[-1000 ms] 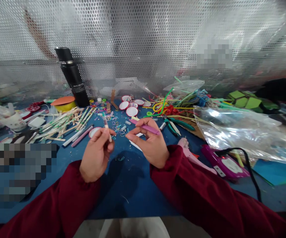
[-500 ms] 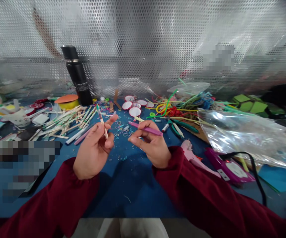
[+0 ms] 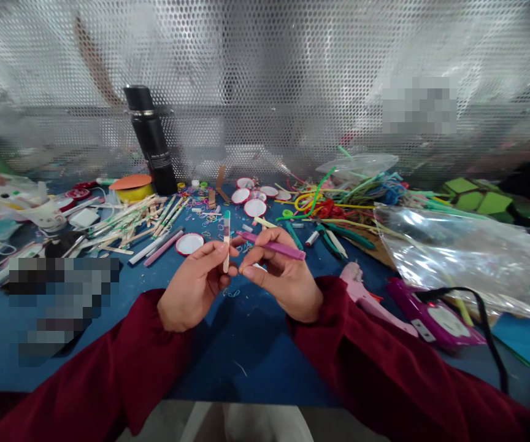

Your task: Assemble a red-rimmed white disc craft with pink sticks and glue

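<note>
My left hand pinches a thin flat stick with a green tip and coloured bands, held upright over the blue table. My right hand grips a pink marker pen, lying nearly level with its tip pointing left toward the stick. The fingertips of both hands almost touch. Small coloured rubber bands lie scattered on the table below the hands.
A heap of painted sticks lies at the left, a black flask stands behind, with red-rimmed white discs and coloured cords beyond. Green pliers, a pink glue gun and clear plastic bags are at the right. A perforated metal screen backs the table.
My left hand turned the stick from a leftward tilt to upright and brought it beside the right hand; the hands have closed together. The view shifted slightly.
</note>
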A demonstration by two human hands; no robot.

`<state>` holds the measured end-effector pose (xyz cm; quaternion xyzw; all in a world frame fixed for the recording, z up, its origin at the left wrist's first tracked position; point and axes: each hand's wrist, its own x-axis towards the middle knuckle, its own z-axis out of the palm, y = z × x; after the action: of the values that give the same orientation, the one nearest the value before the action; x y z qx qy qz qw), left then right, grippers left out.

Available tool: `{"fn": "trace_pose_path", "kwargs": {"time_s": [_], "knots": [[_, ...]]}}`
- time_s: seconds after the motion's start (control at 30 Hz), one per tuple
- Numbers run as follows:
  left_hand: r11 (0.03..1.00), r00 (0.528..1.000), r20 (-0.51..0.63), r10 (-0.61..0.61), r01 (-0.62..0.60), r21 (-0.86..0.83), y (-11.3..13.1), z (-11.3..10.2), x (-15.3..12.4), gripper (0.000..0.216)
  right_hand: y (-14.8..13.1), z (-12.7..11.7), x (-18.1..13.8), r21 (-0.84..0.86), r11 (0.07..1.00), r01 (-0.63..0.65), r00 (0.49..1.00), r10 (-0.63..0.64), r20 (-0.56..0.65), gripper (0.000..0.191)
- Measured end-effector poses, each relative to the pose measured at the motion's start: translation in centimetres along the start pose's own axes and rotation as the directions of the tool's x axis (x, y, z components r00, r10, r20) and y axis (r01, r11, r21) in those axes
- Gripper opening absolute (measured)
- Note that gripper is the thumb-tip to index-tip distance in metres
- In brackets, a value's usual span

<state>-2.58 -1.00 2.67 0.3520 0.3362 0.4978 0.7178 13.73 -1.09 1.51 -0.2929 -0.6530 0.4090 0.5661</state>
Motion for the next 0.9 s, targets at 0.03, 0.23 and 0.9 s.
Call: {"fn": "trace_pose_path", "kwargs": {"time_s": [0.03,0.23,0.9], "knots": [[1.0,1.0,-0.008,0.007,-0.007,0.01,0.0,0.0,0.1,0.022,-0.1,0.1,-0.1,-0.004,1.0,-0.001,1.0,0.001,0.004,0.037],[0.977,0.963,-0.181,0.202,-0.212,-0.037,0.6,-0.7,0.7,0.02,0.2,-0.6,0.2,0.114,0.993,-0.009,0.991,0.024,-0.132,0.025],[0.933,0.976,-0.072,0.207,-0.174,0.316,-2.0,0.0,0.3,0.031,-1.5,-1.0,-0.5,-0.649,0.722,0.239,0.906,-0.406,-0.119,0.012]]}}
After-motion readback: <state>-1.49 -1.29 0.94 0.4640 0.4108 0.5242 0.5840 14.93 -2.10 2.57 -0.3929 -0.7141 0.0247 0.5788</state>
